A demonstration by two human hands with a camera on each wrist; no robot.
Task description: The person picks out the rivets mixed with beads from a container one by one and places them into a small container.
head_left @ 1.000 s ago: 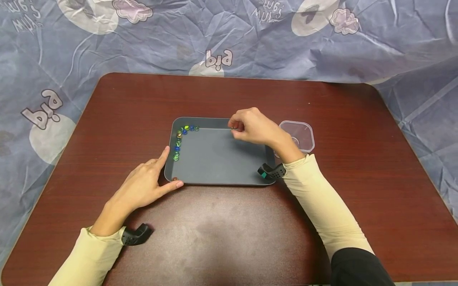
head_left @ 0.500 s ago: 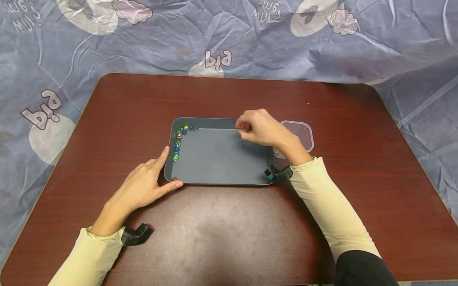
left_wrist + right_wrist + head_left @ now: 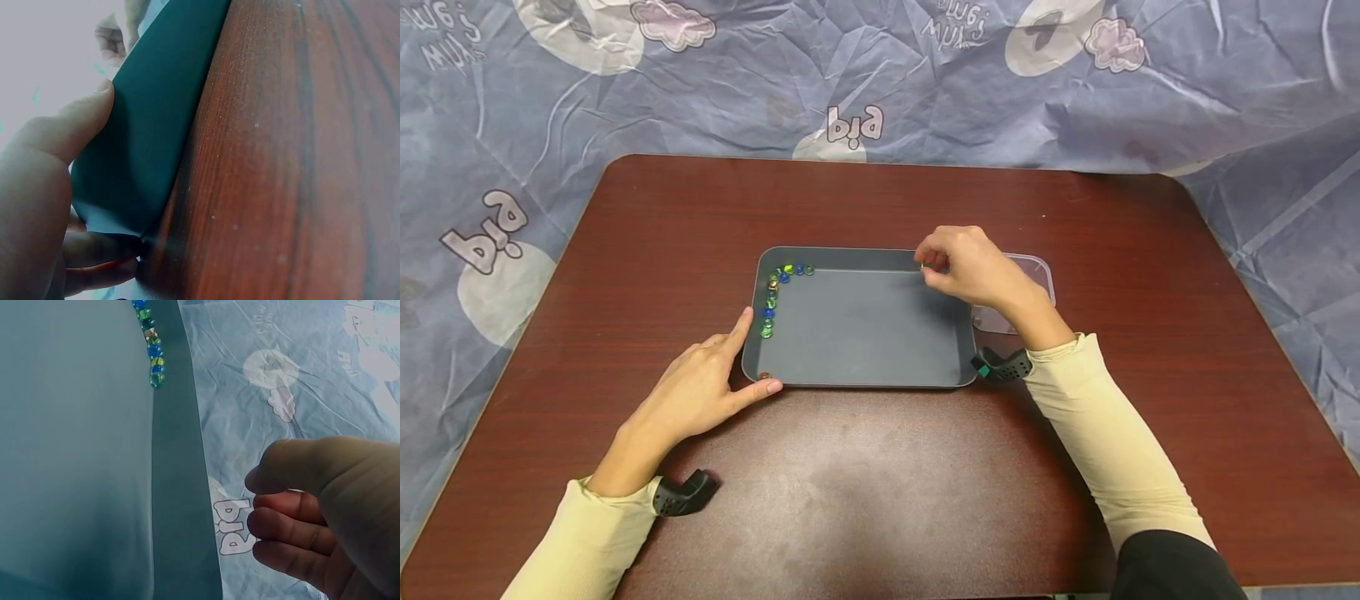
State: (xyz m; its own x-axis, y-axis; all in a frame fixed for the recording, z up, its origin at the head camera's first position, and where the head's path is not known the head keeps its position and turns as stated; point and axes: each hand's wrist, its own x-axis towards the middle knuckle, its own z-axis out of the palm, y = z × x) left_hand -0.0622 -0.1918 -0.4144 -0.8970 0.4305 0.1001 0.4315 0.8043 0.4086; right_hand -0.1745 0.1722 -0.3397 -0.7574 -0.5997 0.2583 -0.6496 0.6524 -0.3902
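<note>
A grey rectangular tray (image 3: 865, 333) lies on the table. Glass marbles (image 3: 768, 313), mostly green and blue, line its left wall and turn along the far wall; the right wrist view shows several of these marbles (image 3: 155, 350) too. One amber marble (image 3: 764, 376) sits in the near left corner. My left hand (image 3: 700, 383) spans that corner from outside, straight thumb on the front rim and index finger at the left side. Over the far right part of the tray, my right hand (image 3: 973, 267) pinches a small yellowish marble (image 3: 922, 265) between thumb and index finger; in the right wrist view the fingers hide it.
A clear plastic container (image 3: 1037, 271) stands against the tray's right side, partly behind my right hand and wrist. The brown wooden table (image 3: 865, 483) extends all round the tray. A printed blue-grey cloth (image 3: 737, 100) hangs behind the table's far edge.
My right hand has moved to the right along the tray's far wall with the marble between its fingers. The left hand and the row of marbles have stayed in place.
</note>
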